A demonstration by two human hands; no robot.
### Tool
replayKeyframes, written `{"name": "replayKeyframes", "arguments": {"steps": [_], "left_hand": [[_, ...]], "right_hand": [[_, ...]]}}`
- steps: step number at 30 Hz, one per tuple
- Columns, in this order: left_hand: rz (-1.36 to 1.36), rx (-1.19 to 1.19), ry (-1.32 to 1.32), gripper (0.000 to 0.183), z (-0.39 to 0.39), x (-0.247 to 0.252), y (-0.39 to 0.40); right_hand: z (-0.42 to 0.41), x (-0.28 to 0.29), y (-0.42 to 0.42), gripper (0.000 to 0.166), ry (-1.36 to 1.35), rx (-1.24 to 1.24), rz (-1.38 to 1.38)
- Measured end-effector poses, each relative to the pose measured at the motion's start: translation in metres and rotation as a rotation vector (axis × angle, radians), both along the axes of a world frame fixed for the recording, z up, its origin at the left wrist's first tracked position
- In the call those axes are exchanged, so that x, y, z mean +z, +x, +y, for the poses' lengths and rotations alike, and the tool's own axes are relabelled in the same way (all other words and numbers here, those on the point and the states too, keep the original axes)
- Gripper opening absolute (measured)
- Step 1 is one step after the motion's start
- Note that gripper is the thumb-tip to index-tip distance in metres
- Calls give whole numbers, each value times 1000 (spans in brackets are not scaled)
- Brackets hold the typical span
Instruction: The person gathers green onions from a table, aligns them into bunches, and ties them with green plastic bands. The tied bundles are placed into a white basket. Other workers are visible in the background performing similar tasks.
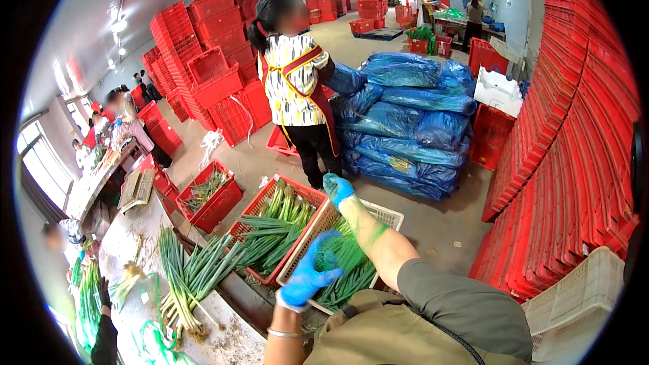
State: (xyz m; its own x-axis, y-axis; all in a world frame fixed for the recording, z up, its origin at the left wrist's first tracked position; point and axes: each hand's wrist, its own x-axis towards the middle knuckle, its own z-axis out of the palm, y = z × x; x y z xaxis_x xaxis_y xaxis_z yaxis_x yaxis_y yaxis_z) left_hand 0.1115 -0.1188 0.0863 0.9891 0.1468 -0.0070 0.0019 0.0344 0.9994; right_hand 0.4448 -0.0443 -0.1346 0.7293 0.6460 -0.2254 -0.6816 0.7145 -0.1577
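Observation:
My right hand [338, 188], in a blue glove, is raised over the crates with its fingers drawn together; its fingertips look greenish. Fine green mesh netting [374, 230] shows along my right forearm. Below it, my left hand [307, 276], also blue-gloved, has its thumb spread from curved, blurred fingers. Green mesh shows beside those fingers, but whether they hold it is unclear. Beneath my hands a cream plastic crate [393, 214] contains scallions [350, 284]. A red crate [271, 280] beside it holds bundled scallions [284, 213]. More scallions [190, 284] lie on the table to the left.
A person [299, 81] in an apron stands ahead by stacked blue plastic bags [405, 126]. Tall stacks of red crates [568, 162] rise on the right. A worktable [137, 243] runs along the left, where a co-worker's dark-gloved hand [104, 294] is near netted scallions [88, 309].

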Motion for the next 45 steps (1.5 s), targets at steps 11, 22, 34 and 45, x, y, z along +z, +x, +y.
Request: {"name": "replayKeyframes", "arguments": {"steps": [11, 22, 34, 45], "left_hand": [[-87, 312, -300, 19, 13, -53, 27], [-32, 691, 884, 44, 87, -101, 12], [63, 1066, 892, 46, 90, -78, -53], [-38, 517, -326, 17, 106, -52, -117]], "right_hand": [[49, 17, -96, 14, 10, 294, -21], [51, 100, -176, 24, -167, 373, -603], [-13, 175, -257, 60, -378, 180, -1069], [-19, 168, -283, 34, -339, 994, -1104]]}}
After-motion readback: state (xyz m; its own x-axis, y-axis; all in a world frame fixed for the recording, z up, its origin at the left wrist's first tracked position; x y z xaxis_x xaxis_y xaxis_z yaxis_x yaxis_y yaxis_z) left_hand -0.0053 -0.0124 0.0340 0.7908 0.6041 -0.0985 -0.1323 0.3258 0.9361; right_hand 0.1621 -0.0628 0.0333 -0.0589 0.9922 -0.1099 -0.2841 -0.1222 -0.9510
